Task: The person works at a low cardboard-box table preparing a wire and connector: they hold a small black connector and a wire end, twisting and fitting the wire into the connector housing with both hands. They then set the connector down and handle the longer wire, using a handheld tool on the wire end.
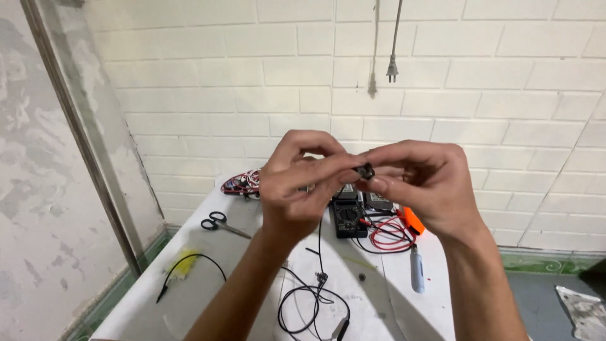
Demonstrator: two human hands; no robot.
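Both hands are raised above a white table (208, 284). My right hand (429, 186) pinches a small black part (366, 171) between thumb and fingers. My left hand (297, 183) meets it there, fingertips touching the same black part. A thin black wire (319, 246) hangs below the hands down to a coil of black cable (309, 306) on the table.
On the table lie black-handled scissors (218, 222), a black multimeter (349, 219) with red leads (391, 233), an orange tool (413, 221), a white pen-shaped tool (416, 270), a bundle of red and white wires (243, 183), a yellow piece (183, 265). A plug (392, 69) hangs on the white brick wall.
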